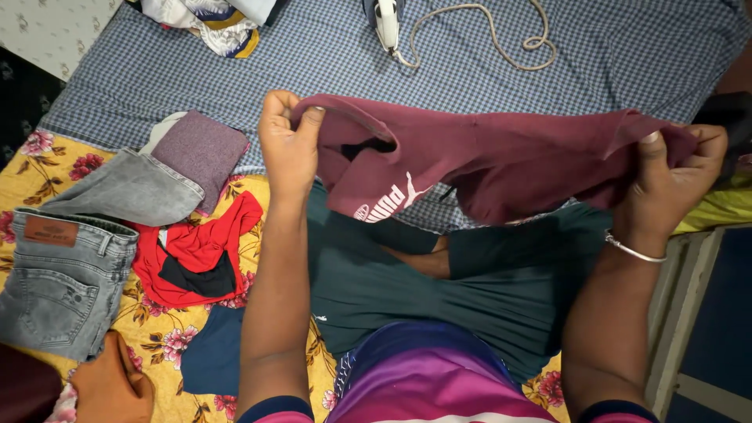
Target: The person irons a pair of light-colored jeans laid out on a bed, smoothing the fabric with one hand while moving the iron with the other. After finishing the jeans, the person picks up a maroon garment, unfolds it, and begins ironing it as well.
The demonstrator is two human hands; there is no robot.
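A maroon garment (501, 160) with a white print is stretched in the air between my two hands. My left hand (288, 145) grips its left end, fingers closed over the cloth. My right hand (674, 176), with a thin silver bangle at the wrist, pinches the right end. Below the garment lies a dark green garment (407, 290) spread flat on the bed.
A blue checked sheet (329, 55) covers the far bed, with an iron (386, 19) and its cord (501, 39) on it. At left lie grey jeans (70, 258), a folded purple cloth (200, 149) and a red garment (200, 254) on a yellow floral sheet (157, 329).
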